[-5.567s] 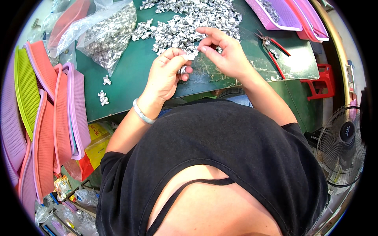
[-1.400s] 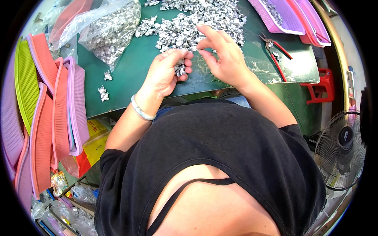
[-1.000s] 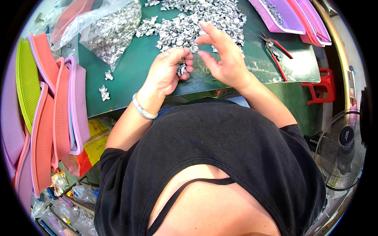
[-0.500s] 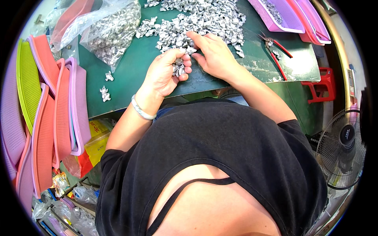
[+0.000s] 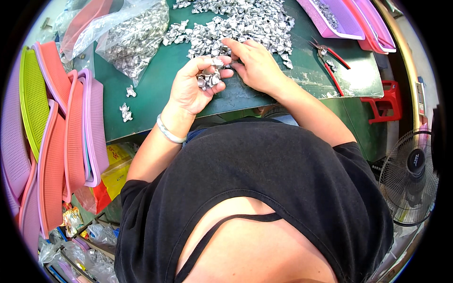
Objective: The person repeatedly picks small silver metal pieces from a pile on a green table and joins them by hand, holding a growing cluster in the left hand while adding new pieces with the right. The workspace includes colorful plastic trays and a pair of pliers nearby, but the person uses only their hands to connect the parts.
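Observation:
My left hand [image 5: 188, 88] is cupped palm up over the near part of the table, its fingers curled round several small silver metal castings [image 5: 208, 80]. One casting sits up near the thumb and index fingertips. My right hand [image 5: 257, 70] rests just to the right, palm down at the near edge of a big pile of the same castings [image 5: 245, 28]. Its index finger stretches over the pile and its thumb stands apart, close to the left fingertips. No piece shows clearly in its grasp; the undersides of its fingers are hidden.
On the green table [image 5: 155, 101], a clear plastic bag of castings [image 5: 134, 42] stands left of the pile. Two loose castings [image 5: 125, 112] lie nearby. Red-handled pliers [image 5: 329, 61] and plastic baskets [image 5: 337, 29] are at right. Stacked baskets [image 5: 54, 137] crowd the left; a fan [image 5: 415, 162] stands lower right.
My left hand has shifted slightly left and loosened, with its fingers spread more and the castings in it more visible. My right hand has barely moved.

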The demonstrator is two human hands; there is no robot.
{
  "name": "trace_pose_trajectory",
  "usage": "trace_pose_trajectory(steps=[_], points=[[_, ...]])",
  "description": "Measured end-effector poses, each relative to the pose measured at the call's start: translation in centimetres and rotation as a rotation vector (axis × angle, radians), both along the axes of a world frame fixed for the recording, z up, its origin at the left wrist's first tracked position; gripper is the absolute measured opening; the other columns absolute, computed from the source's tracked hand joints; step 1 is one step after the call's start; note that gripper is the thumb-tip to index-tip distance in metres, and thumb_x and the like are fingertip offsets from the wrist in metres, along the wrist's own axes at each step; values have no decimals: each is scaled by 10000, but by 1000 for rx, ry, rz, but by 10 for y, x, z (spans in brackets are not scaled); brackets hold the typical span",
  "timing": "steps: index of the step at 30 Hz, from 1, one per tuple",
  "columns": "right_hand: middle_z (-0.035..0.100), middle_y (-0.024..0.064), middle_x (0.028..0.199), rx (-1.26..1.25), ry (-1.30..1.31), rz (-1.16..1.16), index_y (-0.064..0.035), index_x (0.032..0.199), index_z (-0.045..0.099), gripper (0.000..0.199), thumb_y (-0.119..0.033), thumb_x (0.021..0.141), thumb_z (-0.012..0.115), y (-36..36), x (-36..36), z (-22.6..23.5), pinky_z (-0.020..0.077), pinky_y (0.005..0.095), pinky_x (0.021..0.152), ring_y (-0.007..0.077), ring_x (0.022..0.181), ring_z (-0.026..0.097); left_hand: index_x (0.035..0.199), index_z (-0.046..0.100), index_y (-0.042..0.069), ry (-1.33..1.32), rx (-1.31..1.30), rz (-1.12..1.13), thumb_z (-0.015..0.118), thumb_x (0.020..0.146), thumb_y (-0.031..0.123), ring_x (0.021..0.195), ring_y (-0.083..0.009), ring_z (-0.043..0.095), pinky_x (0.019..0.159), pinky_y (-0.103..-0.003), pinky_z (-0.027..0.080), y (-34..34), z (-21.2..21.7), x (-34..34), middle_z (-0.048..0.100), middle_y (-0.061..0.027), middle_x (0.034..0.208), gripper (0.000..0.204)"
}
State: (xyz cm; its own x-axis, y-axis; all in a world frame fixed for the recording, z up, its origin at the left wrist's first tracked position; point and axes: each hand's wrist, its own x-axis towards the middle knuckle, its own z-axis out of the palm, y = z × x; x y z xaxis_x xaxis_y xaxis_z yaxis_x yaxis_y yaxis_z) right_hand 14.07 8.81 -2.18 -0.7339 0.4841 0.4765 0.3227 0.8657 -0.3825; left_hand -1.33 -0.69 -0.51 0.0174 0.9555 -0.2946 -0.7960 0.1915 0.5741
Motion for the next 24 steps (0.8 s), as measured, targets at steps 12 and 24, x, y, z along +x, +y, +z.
trace_pose_trajectory(steps=[12,24], points=[[589,129,844,-100,-37,13,-29,1137,452,481,1,673,576,0,4,7,423,381,729,304,814,533,840,538,37,45,-15,4,512,802,142,642,-202,547,479,-253,426,0,-6,-4,560,-97,748,115],[561,57,789,-122,-35,30,-72,1161,462,503,3,682,597,-2,5,7,414,353,739,246,814,511,840,559,35,148,-81,-27,515,829,183,617,-166,546,471,-243,417,-2,-3,0,568,-65,718,155]])
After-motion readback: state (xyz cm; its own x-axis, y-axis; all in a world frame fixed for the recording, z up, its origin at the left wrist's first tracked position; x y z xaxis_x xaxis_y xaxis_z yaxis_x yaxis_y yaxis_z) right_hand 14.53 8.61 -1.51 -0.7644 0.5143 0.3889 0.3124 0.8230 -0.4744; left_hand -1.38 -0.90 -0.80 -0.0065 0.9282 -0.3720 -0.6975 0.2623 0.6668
